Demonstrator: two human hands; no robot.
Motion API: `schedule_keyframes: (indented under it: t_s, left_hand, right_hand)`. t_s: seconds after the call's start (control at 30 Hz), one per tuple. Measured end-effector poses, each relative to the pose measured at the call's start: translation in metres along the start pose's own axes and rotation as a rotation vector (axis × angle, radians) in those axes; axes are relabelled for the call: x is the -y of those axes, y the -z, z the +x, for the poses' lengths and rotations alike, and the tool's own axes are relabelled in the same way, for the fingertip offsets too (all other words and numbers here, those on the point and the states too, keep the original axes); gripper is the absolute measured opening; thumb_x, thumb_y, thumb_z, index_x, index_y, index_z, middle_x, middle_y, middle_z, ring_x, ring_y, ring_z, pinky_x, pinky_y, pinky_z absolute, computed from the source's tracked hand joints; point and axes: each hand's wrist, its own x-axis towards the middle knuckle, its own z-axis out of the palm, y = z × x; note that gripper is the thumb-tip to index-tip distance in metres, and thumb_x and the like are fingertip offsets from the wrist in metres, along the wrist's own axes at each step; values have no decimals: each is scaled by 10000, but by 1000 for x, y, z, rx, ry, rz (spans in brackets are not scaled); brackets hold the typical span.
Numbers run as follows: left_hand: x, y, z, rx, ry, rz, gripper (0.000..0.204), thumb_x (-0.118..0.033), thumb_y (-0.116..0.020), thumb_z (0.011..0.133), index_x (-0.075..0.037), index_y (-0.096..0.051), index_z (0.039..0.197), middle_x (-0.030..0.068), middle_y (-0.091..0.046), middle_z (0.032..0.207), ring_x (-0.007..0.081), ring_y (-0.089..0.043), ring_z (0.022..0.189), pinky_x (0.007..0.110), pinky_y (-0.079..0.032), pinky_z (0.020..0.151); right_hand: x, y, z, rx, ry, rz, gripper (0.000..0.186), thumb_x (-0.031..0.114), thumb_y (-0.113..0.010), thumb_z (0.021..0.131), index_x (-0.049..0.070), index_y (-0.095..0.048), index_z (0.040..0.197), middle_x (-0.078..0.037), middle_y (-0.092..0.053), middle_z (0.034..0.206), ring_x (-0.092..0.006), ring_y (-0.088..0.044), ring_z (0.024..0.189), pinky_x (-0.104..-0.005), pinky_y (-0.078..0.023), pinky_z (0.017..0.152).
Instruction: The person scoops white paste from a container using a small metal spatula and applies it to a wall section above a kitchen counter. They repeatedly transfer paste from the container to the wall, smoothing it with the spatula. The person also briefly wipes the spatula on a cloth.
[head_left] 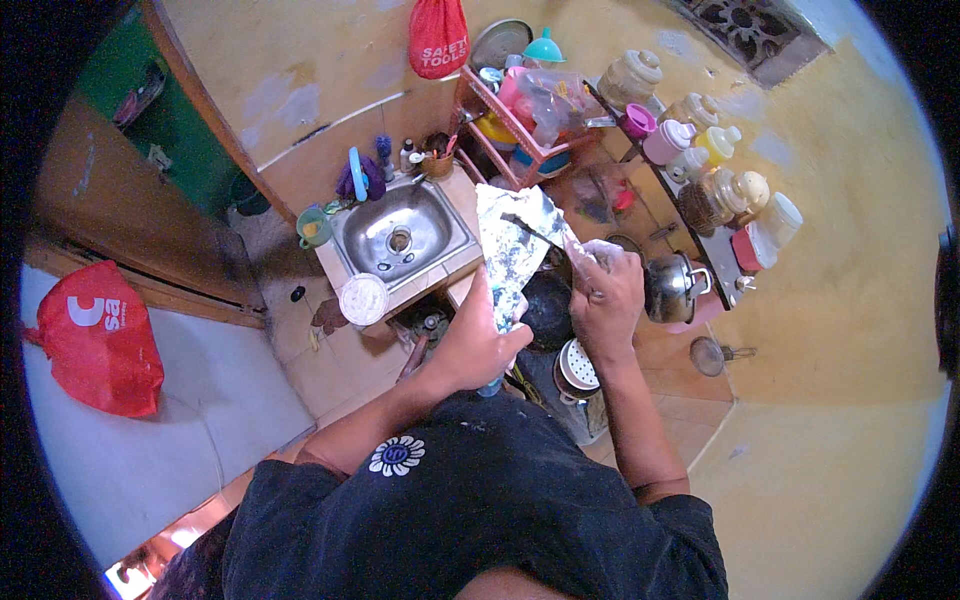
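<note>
A shiny silver-white sheet (510,235), crumpled like foil and marked with dark patches, is held up between my two hands. My left hand (480,338) is closed round its lower left part; a small bluish end shows below that hand, and I cannot tell what it belongs to. My right hand (607,290) pinches the sheet's right edge, its fingers bent inward. A narrow dark strip crosses the upper part of the sheet. Behind it, partly covered, sits a dark round pan (548,308) on the stove.
Left of my hands is a steel sink (400,235) with a white round lid (363,299) at its near corner. A white perforated pot (577,367) is close under my right wrist. A steel pot (672,288), a jar shelf (705,225) and a red dish rack (520,130) stand beyond.
</note>
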Motion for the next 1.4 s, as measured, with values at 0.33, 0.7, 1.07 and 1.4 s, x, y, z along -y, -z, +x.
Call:
schedule_keyframes:
  t_s: [0.33,0.7,1.07,1.4]
  left_hand:
    - [3,1,-7,41,-5,-252,629,59,-525,750,-61,-239,1297,65,-472,885,114,-500,542,260,-427,423]
    - [-15,9,-1,75,135,-537,583,59,-544,751,-45,-300,1271,44,-472,868,114,-484,564,263,-419,415]
    - [69,-7,31,-185,-108,-145,535,-20,-512,796,53,-331,1294,140,-476,1233,221,-452,1135,326,-333,990]
    - [90,-20,36,-146,-20,-534,539,33,-470,834,7,-285,1339,109,-499,1200,169,-511,1066,297,-400,920]
  right_hand:
    - [-2,25,-3,53,64,-115,494,-39,-587,593,178,-689,1025,-61,-587,961,-261,-513,853,-362,-427,756]
    - [-27,45,-28,115,-6,-175,500,6,-642,581,187,-675,1046,-66,-587,968,-278,-517,892,-376,-415,790]
    - [23,-57,-62,-16,-882,1160,261,-36,-606,801,27,-478,1019,-75,-591,947,-133,-583,809,-266,-484,739]
    - [37,-58,-57,168,-592,843,198,92,-577,840,-11,-597,1007,-151,-662,926,-217,-649,846,-312,-489,769]
